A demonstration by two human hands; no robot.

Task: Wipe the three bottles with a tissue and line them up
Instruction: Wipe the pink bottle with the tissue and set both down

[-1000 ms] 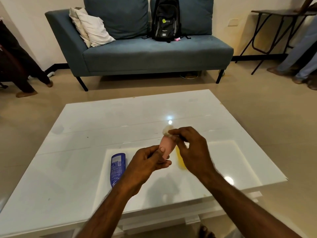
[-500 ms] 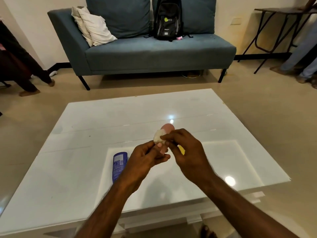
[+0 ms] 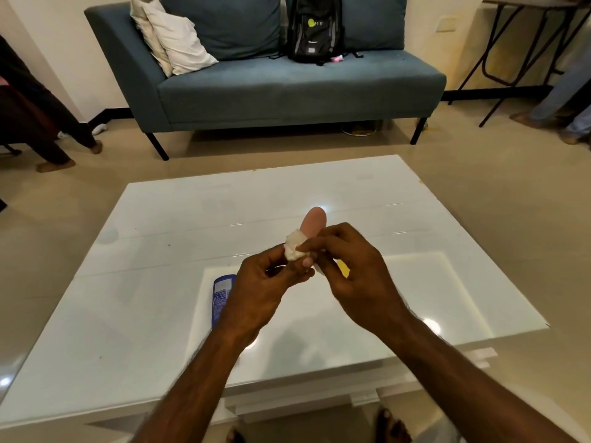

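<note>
Pink bottle wipe: tissue has run from tip to lower body.

Left hand (image 3: 259, 292) fingers clamped on pink bottle (image 3: 315, 222); right hand (image 3: 355, 276) fingers pinch tissue (image 3: 294, 248) at its 8 o'clock. Blue bottle (image 3: 221, 297) lies on worktop (image 3: 153, 282), yellow bottle (image 3: 343, 269) behind the right hand; both apparently unwiped.

left hand (image 3: 265, 292): fingers pinched closed | right hand (image 3: 358, 276): fingers curled closed, hands touching
</note>
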